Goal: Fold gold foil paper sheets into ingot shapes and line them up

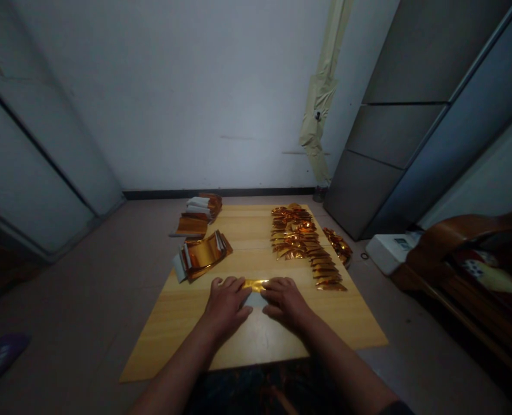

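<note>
A sheet of gold foil paper (256,285) lies on the wooden board between my hands, its far edge turned over to show a shiny gold strip and its pale side (256,300) facing up nearer me. My left hand (228,302) grips the left end of the strip with curled fingers, the thumb lower on the sheet. At the right end, my right hand (287,302) holds it the same way. The fingertips cover both ends of the strip.
Stacks of flat foil sheets (206,253) lie on the board's left, with more sheets (199,210) behind. Rows of folded gold foil pieces (294,230) fill the back right. More foil pieces (338,245) sit beyond the board (273,340)'s right edge, near a grey refrigerator (380,138).
</note>
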